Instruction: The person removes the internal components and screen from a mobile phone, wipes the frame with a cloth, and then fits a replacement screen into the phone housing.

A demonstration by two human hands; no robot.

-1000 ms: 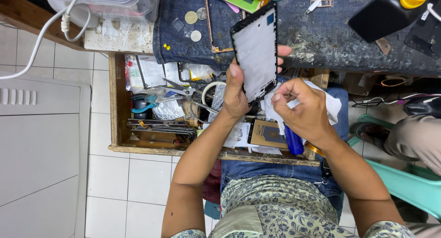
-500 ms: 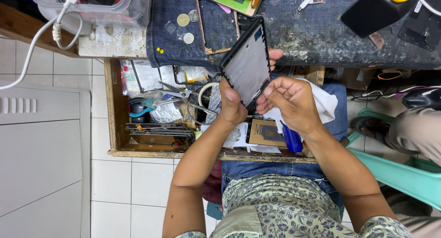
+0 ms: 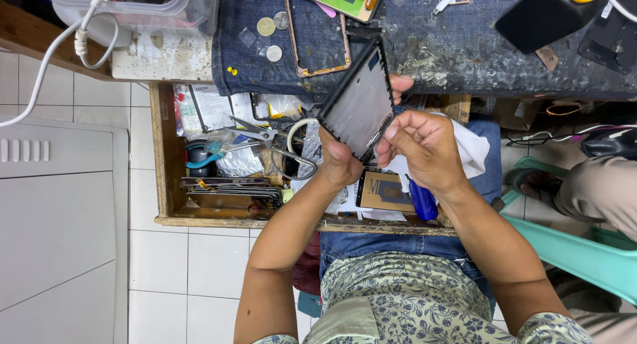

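I hold a flat phone screen panel (image 3: 358, 105) with a dark frame, tilted on edge over an open wooden drawer (image 3: 166, 185). My left hand (image 3: 340, 161) grips its lower edge, with fingertips showing behind the panel's upper right side. My right hand (image 3: 424, 148) rests at the panel's lower right corner, fingers curled against the edge, with a white cloth (image 3: 474, 151) beneath it. Whether the right hand pinches a small tool is hidden.
A worktop covered in blue denim (image 3: 464, 52) carries a phone frame (image 3: 317, 35), coins (image 3: 266, 27) and a black bottle (image 3: 544, 15). The drawer holds scissors (image 3: 255, 128), papers and parts. A clear plastic tub (image 3: 152, 5) stands at left. Another person's leg (image 3: 597, 185) is at right.
The panel has tilted from facing me flat to a steep angle and sunk lower. My right hand has moved from beside it onto its lower right corner.
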